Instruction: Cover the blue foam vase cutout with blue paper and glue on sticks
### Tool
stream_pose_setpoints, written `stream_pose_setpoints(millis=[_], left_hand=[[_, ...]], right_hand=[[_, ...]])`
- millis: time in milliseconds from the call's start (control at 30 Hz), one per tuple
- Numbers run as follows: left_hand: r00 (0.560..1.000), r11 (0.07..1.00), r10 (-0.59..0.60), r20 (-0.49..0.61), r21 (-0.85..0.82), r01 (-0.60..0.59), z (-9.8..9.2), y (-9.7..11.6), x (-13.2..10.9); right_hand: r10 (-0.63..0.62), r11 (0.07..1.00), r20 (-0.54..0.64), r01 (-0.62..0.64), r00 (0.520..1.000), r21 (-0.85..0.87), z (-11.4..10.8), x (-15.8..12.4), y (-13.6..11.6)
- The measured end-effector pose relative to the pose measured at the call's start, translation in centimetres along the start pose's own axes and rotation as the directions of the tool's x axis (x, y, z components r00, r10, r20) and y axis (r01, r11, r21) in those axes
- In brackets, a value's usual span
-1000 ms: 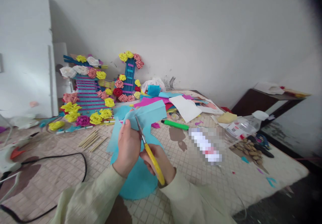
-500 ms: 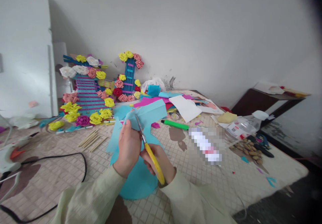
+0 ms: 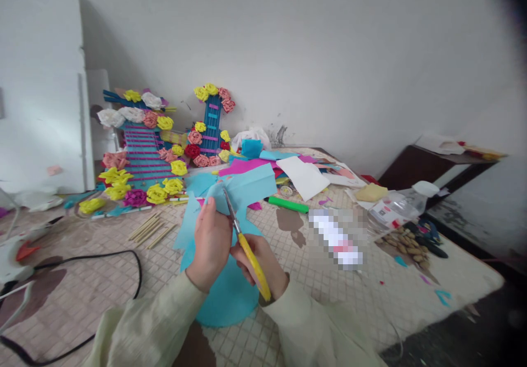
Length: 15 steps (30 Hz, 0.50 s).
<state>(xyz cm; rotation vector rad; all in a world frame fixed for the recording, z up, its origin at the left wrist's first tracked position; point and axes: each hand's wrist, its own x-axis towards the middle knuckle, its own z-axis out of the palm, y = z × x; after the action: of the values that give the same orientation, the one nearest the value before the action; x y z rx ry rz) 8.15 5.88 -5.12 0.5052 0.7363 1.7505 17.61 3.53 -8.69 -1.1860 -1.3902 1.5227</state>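
My left hand (image 3: 211,240) is closed on a light blue sheet of paper (image 3: 255,184), its thumb pointing up along the near edge. In my right hand (image 3: 263,262) is a pair of scissors (image 3: 254,265) with yellow handles. The scissor blades meet the paper just right of my left thumb; how far apart they are I cannot make out. Beneath both hands lies a larger blue cut-out (image 3: 230,301), rounded at its near end. My hands partly hide it.
Two flower-trimmed paper guitars (image 3: 142,153) lean at the back left. Thin sticks (image 3: 146,229) and a glue gun (image 3: 16,260) with a black cord lie left. A green marker (image 3: 288,205), white paper (image 3: 303,177), a plastic bottle (image 3: 401,207) and peanuts (image 3: 405,246) lie right.
The light blue paper has shifted very slightly to the right, and my left hand with it. The scissors stay at the paper; everything else on the table is unchanged.
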Motion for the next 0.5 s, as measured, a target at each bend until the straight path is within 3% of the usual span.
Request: stream_pose_setpoints(millis=[100, 500], left_hand=[[0.996, 0.999, -0.029, -0.088, -0.045, 0.025, 0.48, 0.2, -0.24], [0.999, 0.999, -0.032, -0.038, -0.042, 0.03, 0.3, 0.03, -0.12]], right_hand=[[0.02, 0.999, 0.006, -0.021, 1.0, 0.027, -0.03, -0.07, -0.17], [0.011, 1.0, -0.008, -0.011, 1.0, 0.008, -0.03, -0.18, -0.49]])
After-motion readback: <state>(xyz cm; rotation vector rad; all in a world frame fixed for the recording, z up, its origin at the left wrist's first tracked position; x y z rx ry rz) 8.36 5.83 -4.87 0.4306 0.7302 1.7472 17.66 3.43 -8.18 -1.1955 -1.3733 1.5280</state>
